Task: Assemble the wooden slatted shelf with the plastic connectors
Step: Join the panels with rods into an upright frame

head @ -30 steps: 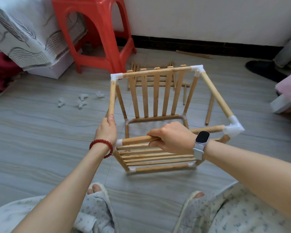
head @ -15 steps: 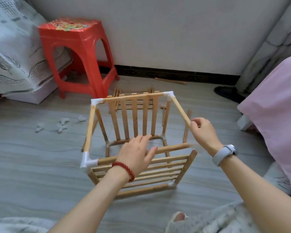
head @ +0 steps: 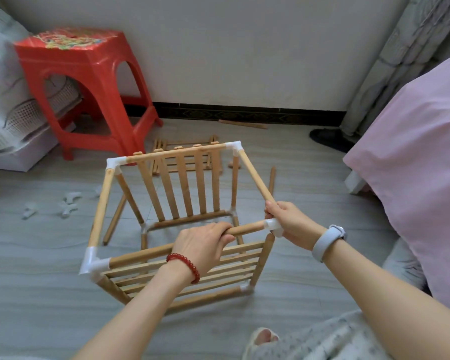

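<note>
A: Progress? 
B: Shelf frame (head: 166, 216) is standing on the floor (head: 50, 294), mostly built; three top corners are showing connectors. 
A: Grips? 
B: Left hand (head: 203, 246) is curling round the near top rail (head: 244, 228). Right hand (head: 291, 223) is clasping the white corner connector (head: 272, 224) at that rail's right end. 
A: Remaining? 
B: Probably seating this corner; spare slat panel (head: 185, 157) and loose connectors (head: 68, 203) are lying beyond the grips.

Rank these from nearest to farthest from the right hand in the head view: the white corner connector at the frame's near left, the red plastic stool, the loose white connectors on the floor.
From the right hand:
1. White corner connector, near-left corner of the frame.
2. Loose white connectors, on the floor left of the frame.
3. Red plastic stool, far left by the wall.
</note>
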Demonstrator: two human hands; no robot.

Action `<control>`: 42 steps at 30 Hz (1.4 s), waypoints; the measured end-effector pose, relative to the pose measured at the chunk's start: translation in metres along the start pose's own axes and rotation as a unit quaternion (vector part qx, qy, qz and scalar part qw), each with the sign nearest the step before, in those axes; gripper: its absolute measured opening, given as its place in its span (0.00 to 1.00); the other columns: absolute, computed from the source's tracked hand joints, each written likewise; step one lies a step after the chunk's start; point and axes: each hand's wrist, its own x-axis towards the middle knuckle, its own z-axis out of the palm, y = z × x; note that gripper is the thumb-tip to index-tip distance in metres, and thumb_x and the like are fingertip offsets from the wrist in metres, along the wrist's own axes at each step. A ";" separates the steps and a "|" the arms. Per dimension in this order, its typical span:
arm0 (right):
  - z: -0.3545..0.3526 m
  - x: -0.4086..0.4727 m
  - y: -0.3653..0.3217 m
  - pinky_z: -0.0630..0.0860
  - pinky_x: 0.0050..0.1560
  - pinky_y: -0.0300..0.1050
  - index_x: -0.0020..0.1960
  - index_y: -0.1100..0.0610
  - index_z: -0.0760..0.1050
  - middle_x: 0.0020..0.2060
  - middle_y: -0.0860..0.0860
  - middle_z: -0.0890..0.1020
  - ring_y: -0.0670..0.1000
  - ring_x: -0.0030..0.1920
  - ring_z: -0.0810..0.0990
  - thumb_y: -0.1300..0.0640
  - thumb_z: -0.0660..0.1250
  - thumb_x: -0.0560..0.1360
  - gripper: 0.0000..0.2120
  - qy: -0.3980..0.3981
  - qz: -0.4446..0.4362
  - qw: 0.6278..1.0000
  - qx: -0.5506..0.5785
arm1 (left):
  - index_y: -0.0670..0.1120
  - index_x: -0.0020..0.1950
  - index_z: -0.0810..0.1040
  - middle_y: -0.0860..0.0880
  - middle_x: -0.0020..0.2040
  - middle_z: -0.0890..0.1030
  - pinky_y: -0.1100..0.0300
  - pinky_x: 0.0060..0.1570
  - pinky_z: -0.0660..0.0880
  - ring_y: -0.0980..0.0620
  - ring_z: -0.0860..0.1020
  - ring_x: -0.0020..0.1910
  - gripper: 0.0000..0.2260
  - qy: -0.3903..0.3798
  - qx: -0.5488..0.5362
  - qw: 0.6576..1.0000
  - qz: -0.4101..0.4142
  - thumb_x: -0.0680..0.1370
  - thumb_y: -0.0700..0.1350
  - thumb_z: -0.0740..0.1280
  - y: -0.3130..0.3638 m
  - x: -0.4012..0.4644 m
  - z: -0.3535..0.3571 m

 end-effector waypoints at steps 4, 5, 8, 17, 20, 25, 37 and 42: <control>0.002 -0.003 0.002 0.68 0.31 0.42 0.43 0.58 0.70 0.35 0.53 0.70 0.50 0.31 0.69 0.53 0.55 0.82 0.13 0.002 0.005 1.000 0.008 | 0.55 0.65 0.69 0.57 0.51 0.78 0.62 0.41 0.73 0.56 0.77 0.45 0.15 0.006 -0.008 1.000 -0.004 0.82 0.55 0.50 -0.003 -0.007 -0.005; 0.001 -0.003 0.003 0.68 0.31 0.42 0.43 0.58 0.70 0.35 0.53 0.70 0.50 0.31 0.69 0.53 0.55 0.82 0.13 0.005 0.005 1.000 0.007 | 0.55 0.65 0.69 0.57 0.51 0.78 0.62 0.40 0.73 0.56 0.77 0.45 0.15 0.013 -0.010 1.000 -0.002 0.82 0.55 0.51 -0.005 -0.009 -0.007; 0.003 -0.006 0.003 0.68 0.33 0.41 0.46 0.59 0.70 0.34 0.53 0.70 0.49 0.32 0.69 0.53 0.55 0.82 0.12 -0.001 0.010 0.999 0.035 | 0.55 0.64 0.69 0.57 0.50 0.77 0.62 0.41 0.74 0.57 0.77 0.45 0.14 0.007 -0.021 1.000 0.009 0.82 0.54 0.51 -0.009 -0.014 -0.013; 0.028 -0.017 -0.005 0.69 0.35 0.44 0.48 0.62 0.70 0.34 0.54 0.75 0.51 0.32 0.71 0.55 0.55 0.82 0.11 -0.014 0.033 0.992 0.123 | 0.55 0.58 0.74 0.60 0.32 0.70 0.70 0.31 0.61 0.60 0.69 0.32 0.11 0.017 -0.068 0.997 -0.021 0.81 0.54 0.56 -0.021 -0.018 -0.015; 0.034 -0.021 -0.004 0.71 0.36 0.45 0.47 0.59 0.69 0.37 0.54 0.82 0.51 0.34 0.74 0.54 0.53 0.82 0.11 -0.037 0.029 0.992 0.117 | 0.55 0.58 0.75 0.60 0.32 0.70 0.69 0.33 0.64 0.61 0.69 0.33 0.11 0.009 -0.077 0.997 -0.026 0.81 0.54 0.56 -0.028 -0.022 -0.018; 0.045 -0.023 -0.002 0.71 0.36 0.44 0.50 0.59 0.69 0.38 0.53 0.80 0.51 0.37 0.75 0.52 0.52 0.83 0.12 -0.009 0.028 0.993 0.111 | 0.56 0.63 0.74 0.57 0.44 0.79 0.62 0.42 0.73 0.58 0.75 0.42 0.13 -0.007 -0.092 0.996 -0.017 0.81 0.53 0.57 -0.031 -0.024 -0.024; 0.058 -0.019 -0.009 0.70 0.36 0.44 0.52 0.58 0.68 0.40 0.53 0.72 0.51 0.37 0.71 0.51 0.48 0.83 0.14 0.024 0.048 0.998 0.027 | 0.57 0.64 0.74 0.55 0.47 0.80 0.59 0.45 0.75 0.56 0.77 0.46 0.14 -0.039 -0.078 0.996 -0.009 0.81 0.53 0.56 -0.037 -0.025 -0.027; 0.054 -0.025 -0.019 0.69 0.34 0.46 0.48 0.58 0.69 0.39 0.56 0.81 0.53 0.37 0.77 0.49 0.48 0.83 0.16 -0.036 0.055 0.986 0.151 | 0.53 0.58 0.77 0.53 0.43 0.80 0.60 0.41 0.72 0.55 0.76 0.42 0.12 -0.037 -0.078 0.996 -0.014 0.81 0.53 0.57 -0.043 -0.026 -0.034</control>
